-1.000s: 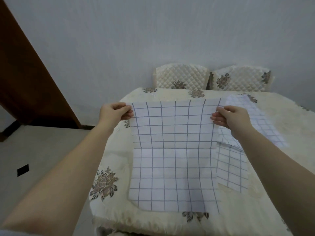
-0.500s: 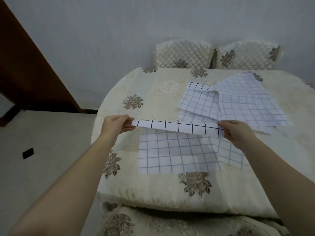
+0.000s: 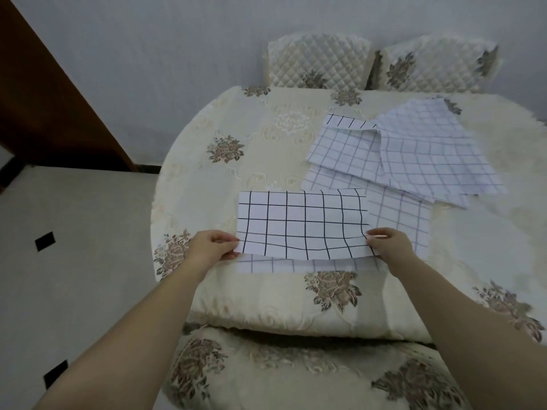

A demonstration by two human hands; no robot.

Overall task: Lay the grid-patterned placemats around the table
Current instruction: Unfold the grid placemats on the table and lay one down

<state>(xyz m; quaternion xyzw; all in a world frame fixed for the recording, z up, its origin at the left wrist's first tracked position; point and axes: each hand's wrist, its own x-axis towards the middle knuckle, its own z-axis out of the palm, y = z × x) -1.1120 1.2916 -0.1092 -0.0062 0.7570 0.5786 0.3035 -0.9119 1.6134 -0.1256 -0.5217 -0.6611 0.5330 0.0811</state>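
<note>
while left hand (image 3: 211,245) and right hand (image 3: 387,244) pinch near corners of one placemat (image 3: 302,223) at 6 o'clock on the table (image 3: 207,184), the pile (image 3: 414,155) lies unplaced toward 2 o'clock; task looks barely begun.

Placemat (image 3: 302,223) thin matt cloth; tablecloth (image 3: 207,184) embroidered, soft.

Nothing could be read from where I stood; the nearest placemat (image 3: 302,226) carried only ruled grid lines.
</note>
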